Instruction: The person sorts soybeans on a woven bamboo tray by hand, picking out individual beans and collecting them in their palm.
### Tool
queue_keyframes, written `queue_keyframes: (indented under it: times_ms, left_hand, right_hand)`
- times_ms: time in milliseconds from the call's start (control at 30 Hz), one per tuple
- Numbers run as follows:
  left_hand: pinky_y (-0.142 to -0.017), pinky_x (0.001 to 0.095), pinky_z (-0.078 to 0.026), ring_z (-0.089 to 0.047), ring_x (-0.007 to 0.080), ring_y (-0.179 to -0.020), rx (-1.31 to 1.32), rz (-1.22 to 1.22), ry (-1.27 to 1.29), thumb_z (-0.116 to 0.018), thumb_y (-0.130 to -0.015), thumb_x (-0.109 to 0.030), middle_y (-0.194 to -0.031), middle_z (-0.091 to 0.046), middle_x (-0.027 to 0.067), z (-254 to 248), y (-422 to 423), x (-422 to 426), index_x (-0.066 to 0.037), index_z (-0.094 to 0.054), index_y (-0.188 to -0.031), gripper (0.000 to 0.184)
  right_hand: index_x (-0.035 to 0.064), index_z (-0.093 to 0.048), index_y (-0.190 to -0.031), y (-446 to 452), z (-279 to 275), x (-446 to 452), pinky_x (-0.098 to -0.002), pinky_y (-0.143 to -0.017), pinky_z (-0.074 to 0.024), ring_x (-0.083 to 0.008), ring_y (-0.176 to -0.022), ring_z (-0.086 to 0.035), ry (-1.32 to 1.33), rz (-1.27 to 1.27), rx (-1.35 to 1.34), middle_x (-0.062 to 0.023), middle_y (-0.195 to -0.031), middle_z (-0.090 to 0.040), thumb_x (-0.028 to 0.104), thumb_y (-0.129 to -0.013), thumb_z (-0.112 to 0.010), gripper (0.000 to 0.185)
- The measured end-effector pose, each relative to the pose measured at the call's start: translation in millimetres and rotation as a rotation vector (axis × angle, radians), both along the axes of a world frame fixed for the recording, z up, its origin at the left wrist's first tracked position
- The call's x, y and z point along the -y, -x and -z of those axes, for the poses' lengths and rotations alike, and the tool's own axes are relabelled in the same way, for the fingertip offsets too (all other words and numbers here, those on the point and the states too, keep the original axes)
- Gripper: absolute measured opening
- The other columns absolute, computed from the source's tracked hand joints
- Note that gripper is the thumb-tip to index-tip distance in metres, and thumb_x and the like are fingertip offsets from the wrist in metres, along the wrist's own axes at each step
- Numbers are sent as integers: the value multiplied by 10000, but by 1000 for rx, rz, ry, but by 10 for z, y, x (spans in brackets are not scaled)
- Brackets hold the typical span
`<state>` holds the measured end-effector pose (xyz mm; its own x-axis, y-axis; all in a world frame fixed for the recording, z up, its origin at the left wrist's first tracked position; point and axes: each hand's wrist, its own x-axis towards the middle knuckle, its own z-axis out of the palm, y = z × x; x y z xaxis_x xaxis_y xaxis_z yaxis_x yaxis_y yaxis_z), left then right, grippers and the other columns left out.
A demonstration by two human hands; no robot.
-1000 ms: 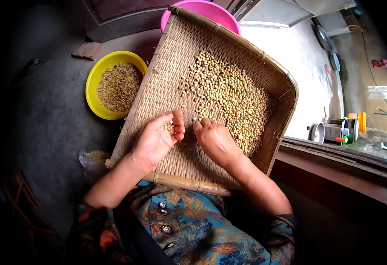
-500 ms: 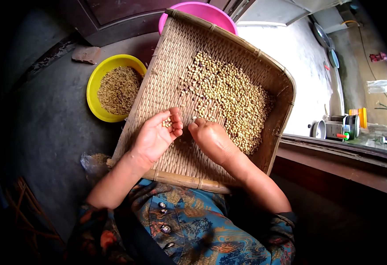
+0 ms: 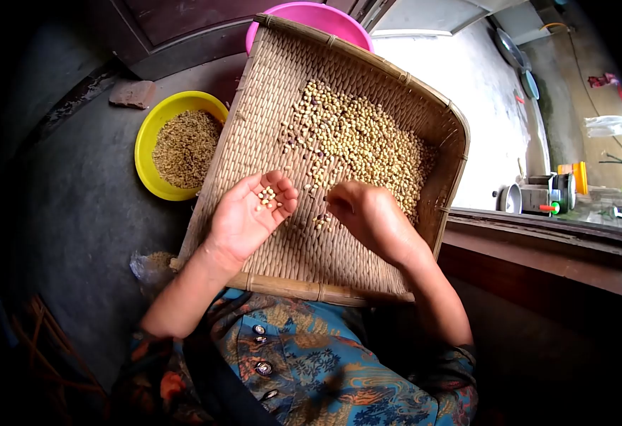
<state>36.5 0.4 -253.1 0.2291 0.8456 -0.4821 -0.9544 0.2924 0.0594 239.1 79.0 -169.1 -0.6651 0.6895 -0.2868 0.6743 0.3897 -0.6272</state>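
A woven bamboo winnowing tray (image 3: 260, 99) rests against the lap, with pale yellow soybeans (image 3: 368, 135) and some dark ones spread over its far and right parts. Palm up above the tray, my left hand (image 3: 238, 224) is cupped around a few pale soybeans (image 3: 265, 198). My right hand (image 3: 376, 219) is over the near edge of the spread beans, its fingers curled down and pressed together. Whatever its fingertips hold is hidden or too small to name. A few loose beans lie just below those fingertips.
Left of the tray, a yellow basin (image 3: 146, 165) holds more beans on the floor. A pink basin (image 3: 311, 10) shows behind the tray's far rim. A brick (image 3: 132, 94) and a clear plastic bag (image 3: 149, 268) lie at left. A ledge (image 3: 538, 259) runs along the right.
My right hand has shifted right and away from my left hand. The left fingers have opened somewhat, showing more of the beans in the palm. The view has shifted slightly.
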Motion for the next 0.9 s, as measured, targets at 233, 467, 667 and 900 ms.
queue_keyframes:
  times_ms: [233, 467, 667, 900]
  left_hand:
    - [-862, 381, -513, -578, 248, -949, 5, 12, 28, -466, -990, -197, -1021, -593, 126, 106, 23, 7, -9, -549, -1069, 221]
    - [-840, 375, -513, -573, 239, -917, -40, 21, 30, -485, -981, -202, -991, -589, 112, 97, -6, 21, -14, -558, -1064, 218]
    - [-841, 376, -515, -577, 238, -920, -91, 37, 3, -487, -979, -198, -994, -591, 114, 98, -5, 34, -9, -557, -1075, 223]
    - [-922, 410, -511, -594, 274, -1027, -105, 85, -35, -462, -989, -202, -1063, -608, 148, 0, -54, 3, 10, -550, -1093, 252]
  right_hand:
    - [-16, -577, -877, -136, 476, 353, -425, -674, -532, -351, -741, -645, -182, -87, 89, -184, -833, -616, 53, -821, -598, 91]
    - [-3, -536, -814, -67, 575, 386, -399, -610, -533, -323, -677, -637, -406, -260, 234, -168, -764, -587, 25, -775, -531, 48]
    - [-11, -548, -811, -161, 583, 287, -411, -632, -535, -339, -702, -650, -129, -40, 55, -206, -768, -624, 38, -816, -578, 58]
    - [-4, -648, -1062, -73, -224, 144, -303, -720, -546, -179, -813, -683, 264, 267, -277, -143, -905, -694, 115, -881, -688, 221]
